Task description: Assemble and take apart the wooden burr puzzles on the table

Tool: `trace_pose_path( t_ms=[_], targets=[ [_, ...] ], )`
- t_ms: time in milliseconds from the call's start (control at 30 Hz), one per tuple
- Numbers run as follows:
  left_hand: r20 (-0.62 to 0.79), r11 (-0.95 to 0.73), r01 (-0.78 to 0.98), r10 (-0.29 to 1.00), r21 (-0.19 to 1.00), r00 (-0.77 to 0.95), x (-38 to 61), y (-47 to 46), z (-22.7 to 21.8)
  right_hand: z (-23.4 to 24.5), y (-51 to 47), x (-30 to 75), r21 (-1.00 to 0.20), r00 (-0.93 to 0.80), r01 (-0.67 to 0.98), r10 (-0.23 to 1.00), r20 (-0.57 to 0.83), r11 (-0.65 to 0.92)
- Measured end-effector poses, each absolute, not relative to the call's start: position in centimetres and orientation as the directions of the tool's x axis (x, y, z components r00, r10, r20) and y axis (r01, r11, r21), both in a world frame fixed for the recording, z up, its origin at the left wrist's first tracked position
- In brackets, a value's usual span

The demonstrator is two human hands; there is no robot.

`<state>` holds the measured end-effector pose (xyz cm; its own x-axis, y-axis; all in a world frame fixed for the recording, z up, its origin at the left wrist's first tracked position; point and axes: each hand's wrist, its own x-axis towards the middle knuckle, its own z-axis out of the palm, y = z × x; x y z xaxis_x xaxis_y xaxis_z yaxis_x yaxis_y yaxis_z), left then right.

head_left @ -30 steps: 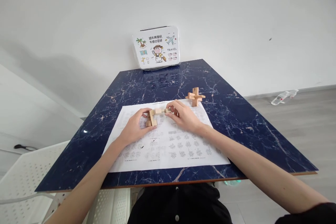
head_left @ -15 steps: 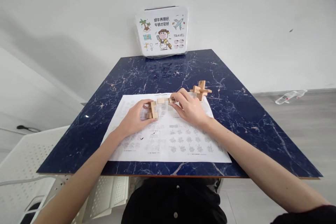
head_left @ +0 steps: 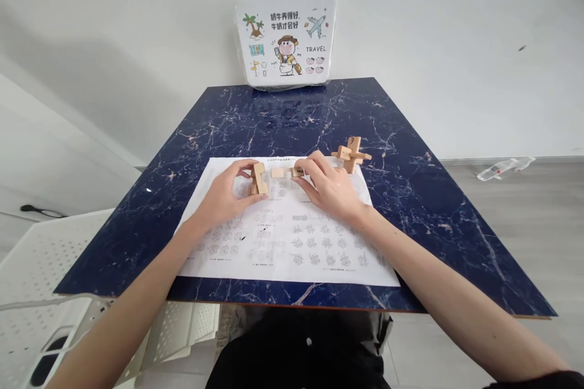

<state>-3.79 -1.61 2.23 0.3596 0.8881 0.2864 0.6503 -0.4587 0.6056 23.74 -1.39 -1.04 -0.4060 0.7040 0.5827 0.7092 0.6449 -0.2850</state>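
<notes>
The left hand [head_left: 225, 194] curls around an upright wooden block [head_left: 258, 178], thumb and fingers closed on its sides, a grip that seems meant to keep it standing. The right hand [head_left: 331, 189] pinches one end of a short wooden bar [head_left: 279, 173] held level, its free end just beside the block. Both pieces sit over the far edge of a printed sheet [head_left: 292, 249] of small diagrams, laid flat, likely for reference. A wooden cross [head_left: 351, 155] stands near the right hand on the dark marbled table [head_left: 410, 206]. Behind, a cartoon tin [head_left: 286, 39] leans on the wall [head_left: 137, 42].
</notes>
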Motion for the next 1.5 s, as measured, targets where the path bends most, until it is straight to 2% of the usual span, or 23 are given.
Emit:
trace_pose_path(
  t_ms=[267, 467, 633, 1067, 1500],
  targets=[
    [0.276, -0.476, 0.558, 0.871, 0.68, 0.406, -3.8, -1.8, 1.3, -1.1, -1.6, 23.5, -0.332, -0.381, 0.662, 0.684, 0.622, 0.672],
    [0.199, -0.439, 0.54, 0.873, 0.718, 0.444, -3.7, -2.2, 1.4, -1.1, -1.6, 23.4, -0.404, -0.35, 0.609, 0.688, 0.635, 0.682],
    [0.151, -0.426, 0.583, 0.875, 0.692, 0.461, -3.3, -2.6, 1.6, -1.3, -1.4, 23.4, -0.459, -0.298, 0.602, 0.716, 0.631, 0.654],
    [0.112, -0.401, 0.655, 0.892, 0.64, 0.437, -3.9, -2.6, 2.3, -0.7, -1.7, 22.9, -0.464, -0.298, 0.636, 0.751, 0.589, 0.617],
    [0.129, -0.454, 0.631, 0.862, 0.629, 0.491, -4.1, -2.8, 1.5, -1.0, -2.1, 22.2, -0.535, -0.285, 0.564, 0.756, 0.589, 0.629]
  ],
)
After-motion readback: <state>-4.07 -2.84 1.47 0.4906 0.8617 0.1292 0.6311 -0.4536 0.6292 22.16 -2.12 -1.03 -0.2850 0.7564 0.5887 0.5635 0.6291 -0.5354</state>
